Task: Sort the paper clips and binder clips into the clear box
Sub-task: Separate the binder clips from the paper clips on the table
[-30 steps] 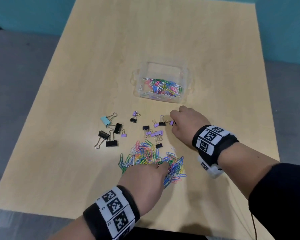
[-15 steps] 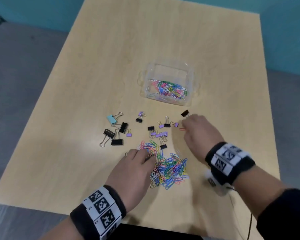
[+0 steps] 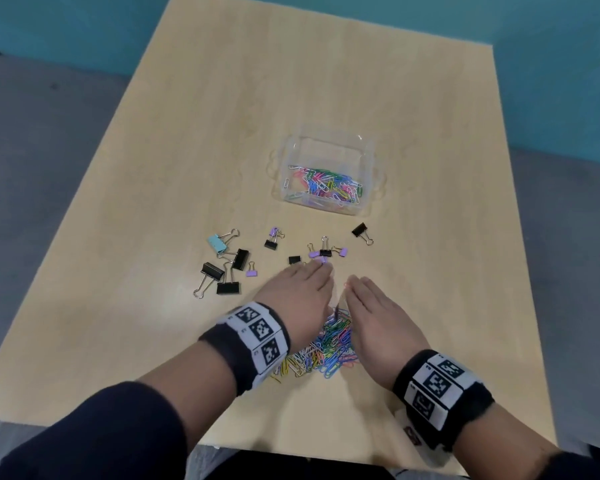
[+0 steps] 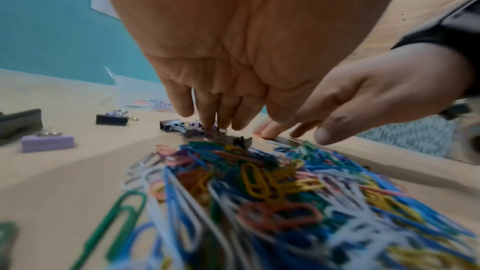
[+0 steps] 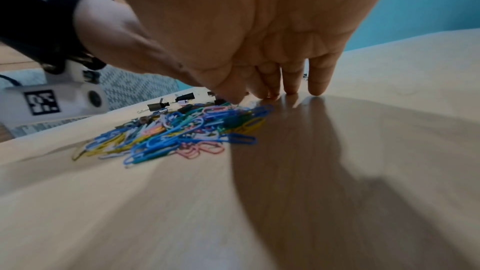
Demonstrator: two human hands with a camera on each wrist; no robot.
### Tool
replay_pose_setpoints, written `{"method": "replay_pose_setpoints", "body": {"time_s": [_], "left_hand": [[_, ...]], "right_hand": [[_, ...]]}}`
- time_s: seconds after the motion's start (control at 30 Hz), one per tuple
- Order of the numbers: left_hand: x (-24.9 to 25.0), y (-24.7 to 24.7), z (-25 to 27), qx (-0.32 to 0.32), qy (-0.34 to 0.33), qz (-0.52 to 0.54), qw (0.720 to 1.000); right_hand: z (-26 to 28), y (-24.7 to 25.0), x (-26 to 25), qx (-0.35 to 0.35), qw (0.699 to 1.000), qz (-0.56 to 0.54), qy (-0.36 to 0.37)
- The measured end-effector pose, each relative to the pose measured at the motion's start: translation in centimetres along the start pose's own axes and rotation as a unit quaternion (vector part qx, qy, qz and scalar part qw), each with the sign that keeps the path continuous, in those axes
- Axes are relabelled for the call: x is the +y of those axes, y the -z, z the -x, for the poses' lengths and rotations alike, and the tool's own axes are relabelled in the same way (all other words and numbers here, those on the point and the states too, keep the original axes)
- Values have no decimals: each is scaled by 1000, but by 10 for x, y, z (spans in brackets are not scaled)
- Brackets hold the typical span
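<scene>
Paper clips (image 3: 329, 344) between both flat hands

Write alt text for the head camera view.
Both hands, left hand and right hand, flank a pile of coloured paper clips on a wooden table. Binder clips lie beyond, before a clear box holding paper clips.

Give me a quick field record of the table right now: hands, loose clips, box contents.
left hand: fingers straight, on the left side of the paper clip pile, holding nothing
right hand: fingers straight, fingertips on the table, on the pile's right side
paper clip pile: loose on the table between the hands
binder clips: scattered on the table beyond the pile, none in the box
clear box: holds coloured paper clips only
</scene>
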State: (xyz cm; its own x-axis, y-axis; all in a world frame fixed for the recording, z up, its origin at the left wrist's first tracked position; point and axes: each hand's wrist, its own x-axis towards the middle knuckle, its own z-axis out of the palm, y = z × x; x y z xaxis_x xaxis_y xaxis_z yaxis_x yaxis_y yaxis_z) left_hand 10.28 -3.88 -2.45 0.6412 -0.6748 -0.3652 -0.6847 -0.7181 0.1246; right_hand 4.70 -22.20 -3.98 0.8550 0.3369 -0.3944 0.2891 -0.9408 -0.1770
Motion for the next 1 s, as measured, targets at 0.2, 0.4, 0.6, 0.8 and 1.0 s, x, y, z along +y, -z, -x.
{"method": "replay_pose_setpoints", "body": {"time_s": [0.2, 0.4, 0.6, 0.8, 1.0], "left_hand": [[-36, 7, 0, 11, 42, 29, 999], [-42, -6, 67, 178, 146, 199, 953], [-3, -26, 122, 159, 149, 225, 950], [17, -34, 104, 152, 82, 165, 971], [14, -32, 50, 63, 78, 102, 990]], "right_hand": [[17, -7, -6, -21, 998, -20, 50], [16, 8, -13, 10, 996, -42, 82], [-8, 17, -30, 27, 997, -2, 77], [2, 14, -24, 21, 997, -39, 61], [14, 2, -31, 10, 999, -36, 24]]}}
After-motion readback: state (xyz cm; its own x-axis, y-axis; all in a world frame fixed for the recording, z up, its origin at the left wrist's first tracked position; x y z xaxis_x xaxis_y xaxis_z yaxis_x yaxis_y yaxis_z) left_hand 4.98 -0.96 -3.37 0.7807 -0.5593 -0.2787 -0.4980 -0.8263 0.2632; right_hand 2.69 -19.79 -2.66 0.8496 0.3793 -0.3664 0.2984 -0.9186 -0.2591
